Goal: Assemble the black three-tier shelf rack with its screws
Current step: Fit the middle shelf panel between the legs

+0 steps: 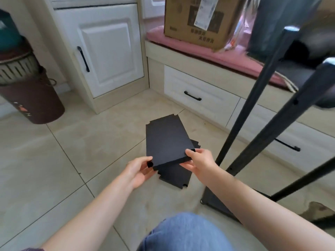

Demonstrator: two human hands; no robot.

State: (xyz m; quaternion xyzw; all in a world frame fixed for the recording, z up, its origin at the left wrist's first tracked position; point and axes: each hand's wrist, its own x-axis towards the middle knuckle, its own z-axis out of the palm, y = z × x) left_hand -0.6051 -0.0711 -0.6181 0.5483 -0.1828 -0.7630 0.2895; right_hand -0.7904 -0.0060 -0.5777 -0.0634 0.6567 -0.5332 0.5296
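A flat black shelf board with notched corners is lifted over the tiled floor. My left hand pinches its near left corner, thumb on top. At the near right corner my right hand grips the edge. A second black board lies on the floor underneath, mostly covered. On the right stands the partly built rack: black posts rise from a black bottom shelf with a screw head at its corner.
A white cabinet door and drawers line the back. A cardboard box sits on a pink cushion. A brown bin stands at the left. My blue-jeaned knee is at the bottom.
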